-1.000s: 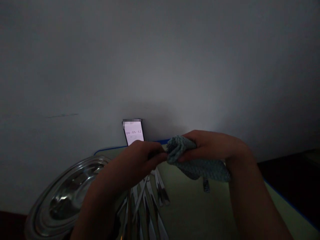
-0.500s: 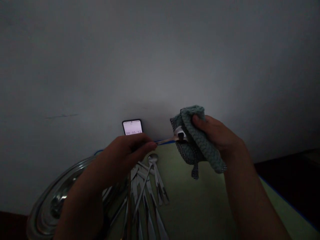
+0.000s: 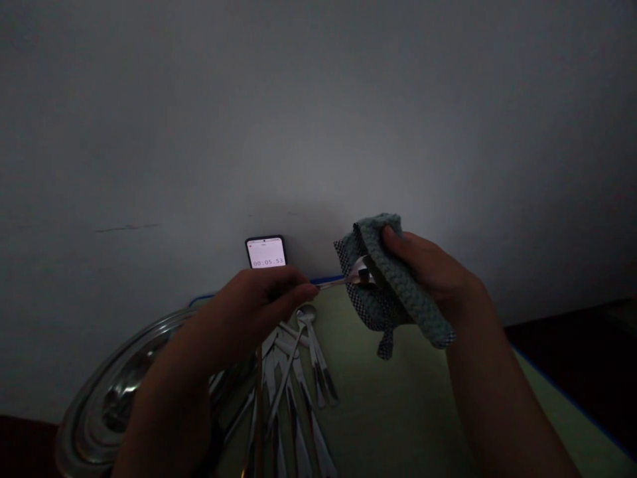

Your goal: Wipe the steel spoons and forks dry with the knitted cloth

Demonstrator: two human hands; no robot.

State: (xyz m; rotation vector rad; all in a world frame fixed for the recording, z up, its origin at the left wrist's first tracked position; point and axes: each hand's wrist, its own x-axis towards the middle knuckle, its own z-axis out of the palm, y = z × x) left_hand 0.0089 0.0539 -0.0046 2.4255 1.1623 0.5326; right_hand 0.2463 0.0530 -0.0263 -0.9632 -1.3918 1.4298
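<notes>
Between the fingertips and thumb of my left hand [image 3: 271, 295] is the thin handle of a metal spoon [image 3: 359, 271], held level above the table. My right hand [image 3: 432, 265] grips a folded grey-green cloth [image 3: 405, 282] with a checked border, thumb on top. The spoon's bowl lies in the fold of the cloth, partly covered by it. Below my left hand, a pile of metal cutlery [image 3: 293, 398] rests on the table, with knives and spoons among it.
A round metal tray [image 3: 82, 425] sits at the left, partly behind my left forearm. A phone [image 3: 267, 252] showing a timer leans against the grey wall [image 3: 318, 119]. The pale green table [image 3: 388, 411] has a blue edge, and the room is dim.
The spoon and both hands are almost where they were. The cloth has opened slightly around the spoon's bowl, and the view has shifted a little.
</notes>
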